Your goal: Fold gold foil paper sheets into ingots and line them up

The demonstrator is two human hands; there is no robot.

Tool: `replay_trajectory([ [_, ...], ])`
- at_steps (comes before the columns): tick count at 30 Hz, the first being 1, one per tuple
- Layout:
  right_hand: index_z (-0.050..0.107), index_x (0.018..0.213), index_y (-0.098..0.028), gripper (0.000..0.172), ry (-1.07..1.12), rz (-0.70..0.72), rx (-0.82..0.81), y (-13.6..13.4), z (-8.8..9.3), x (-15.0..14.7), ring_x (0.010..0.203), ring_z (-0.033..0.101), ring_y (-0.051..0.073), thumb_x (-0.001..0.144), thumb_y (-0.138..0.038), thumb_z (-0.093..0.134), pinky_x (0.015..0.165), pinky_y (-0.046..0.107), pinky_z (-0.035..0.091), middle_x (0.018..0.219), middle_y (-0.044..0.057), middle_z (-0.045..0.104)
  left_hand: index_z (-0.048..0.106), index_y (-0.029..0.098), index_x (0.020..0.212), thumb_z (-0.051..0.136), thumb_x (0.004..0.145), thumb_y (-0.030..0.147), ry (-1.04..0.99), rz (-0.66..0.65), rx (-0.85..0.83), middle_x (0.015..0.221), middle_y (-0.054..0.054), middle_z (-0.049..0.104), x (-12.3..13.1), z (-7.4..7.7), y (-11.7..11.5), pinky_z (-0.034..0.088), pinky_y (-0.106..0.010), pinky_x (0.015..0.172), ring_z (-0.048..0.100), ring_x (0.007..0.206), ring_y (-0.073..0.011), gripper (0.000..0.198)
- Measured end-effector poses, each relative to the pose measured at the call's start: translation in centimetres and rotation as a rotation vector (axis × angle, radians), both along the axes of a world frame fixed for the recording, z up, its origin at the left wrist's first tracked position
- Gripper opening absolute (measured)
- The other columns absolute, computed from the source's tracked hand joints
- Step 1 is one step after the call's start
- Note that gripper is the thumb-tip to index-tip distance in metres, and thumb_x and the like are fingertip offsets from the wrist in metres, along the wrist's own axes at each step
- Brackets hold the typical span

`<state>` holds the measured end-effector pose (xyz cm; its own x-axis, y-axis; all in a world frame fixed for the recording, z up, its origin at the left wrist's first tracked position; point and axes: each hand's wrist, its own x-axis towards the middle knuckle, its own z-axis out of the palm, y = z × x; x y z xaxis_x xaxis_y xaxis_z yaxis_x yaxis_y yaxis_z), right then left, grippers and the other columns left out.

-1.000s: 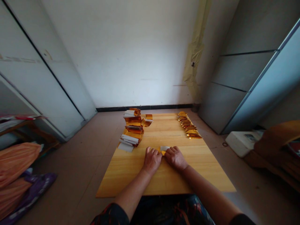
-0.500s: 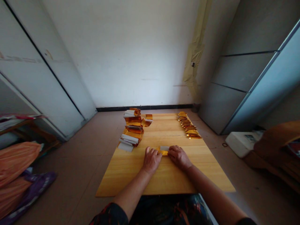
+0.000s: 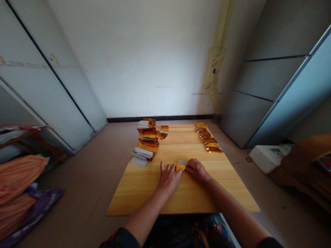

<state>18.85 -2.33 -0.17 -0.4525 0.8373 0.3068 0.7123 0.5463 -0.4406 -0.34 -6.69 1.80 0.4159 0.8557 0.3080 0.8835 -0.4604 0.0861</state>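
Left hand (image 3: 170, 176) shifted rightward; gold-grey paper (image 3: 180, 167)

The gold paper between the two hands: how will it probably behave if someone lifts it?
The gold paper looks thin, so it is probably very light. It is folded, gold over grey, so it likely bends easily and keeps a crease. The left hand covers one end, so a hard pull might crumple or tear it.

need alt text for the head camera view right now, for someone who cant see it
A person's left grip rests on a small gold-and-pale sheet on a wooden table, with the right grip at its right edge. Stacks of similar sheets lie along the table's far left, and a row of gold pieces along its far right.
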Motion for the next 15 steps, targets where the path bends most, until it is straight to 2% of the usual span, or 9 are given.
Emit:
replay_trajectory([
  [7,0.062,0.080,-0.017,0.010,-0.067,0.048,0.003,0.7,0.1,0.2,0.081,0.054,0.014,0.085,-0.016,0.054,0.074,0.025,0.041,0.085,0.005,0.061,0.063,0.030,0.099,0.056,0.086,0.028,0.020,-0.032,0.009,0.114,-0.005,0.059,-0.7,-0.4,-0.3,0.012,-0.065,0.106,0.051,0.105,-0.0220,0.015],
  [11,0.061,0.081,-0.016,0.015,-0.186,-0.002,-0.044,1.1,0.8,-0.4,0.076,0.055,0.012,0.089,-0.020,0.050,0.070,0.022,0.040,0.083,0.004,0.059,0.063,0.030,0.098,0.053,0.088,0.027,0.038,-0.041,-0.001,0.116,-0.005,0.058,-1.0,-0.4,-0.2,0.013,-0.067,0.105,0.051,0.106,-0.0218,0.015],
  [15,0.062,0.089,-0.017,0.019,-0.326,-0.058,-0.123,1.5,1.4,-0.9,0.076,0.057,0.011,0.092,-0.027,0.047,0.067,0.020,0.039,0.092,0.004,0.060,0.063,0.030,0.099,0.052,0.089,0.027,0.043,-0.046,0.006,0.115,-0.005,0.058,-0.9,-0.6,-0.3,0.013,-0.065,0.106,0.050,0.107,-0.0213,0.015],
])
